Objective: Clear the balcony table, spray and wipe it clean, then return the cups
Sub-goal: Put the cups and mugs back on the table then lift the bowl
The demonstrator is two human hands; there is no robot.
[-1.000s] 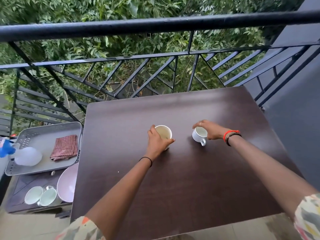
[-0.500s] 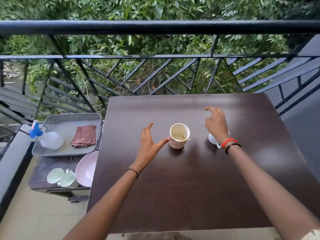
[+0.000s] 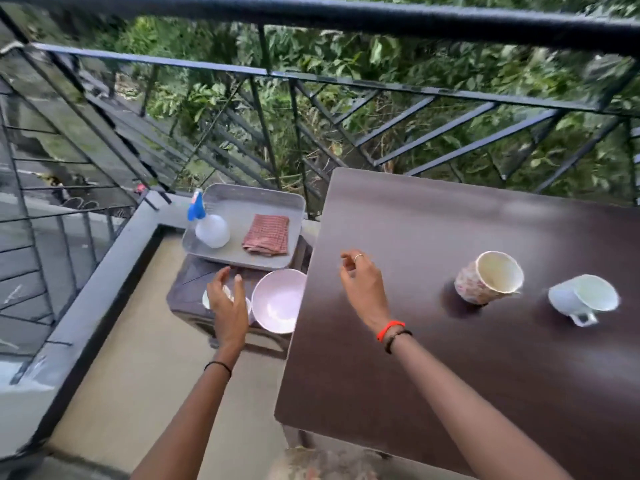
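On the dark brown balcony table [image 3: 450, 358] stand a flower-patterned cup [image 3: 488, 278] and, to its right, a white cup [image 3: 583, 298] with its handle toward me. My right hand [image 3: 362, 289] hovers over the table's left edge, fingers loosely curled, holding nothing. My left hand [image 3: 227, 301] is open above the low stool [image 3: 187, 292] left of the table, directly over two pale cups [image 3: 207, 299] that it mostly hides. A pink bowl [image 3: 278, 301] sits beside them.
A grey tray [image 3: 242, 216] on the stool's far side holds a spray bottle [image 3: 207, 225] with a blue head and a folded red checked cloth [image 3: 266, 234]. A black metal railing [image 3: 381, 84] runs behind the table and along the left.
Both hands have let go of the two cups on the table and swung left. The view has turned left toward the stool; the left hand now hangs over the pale cups there.
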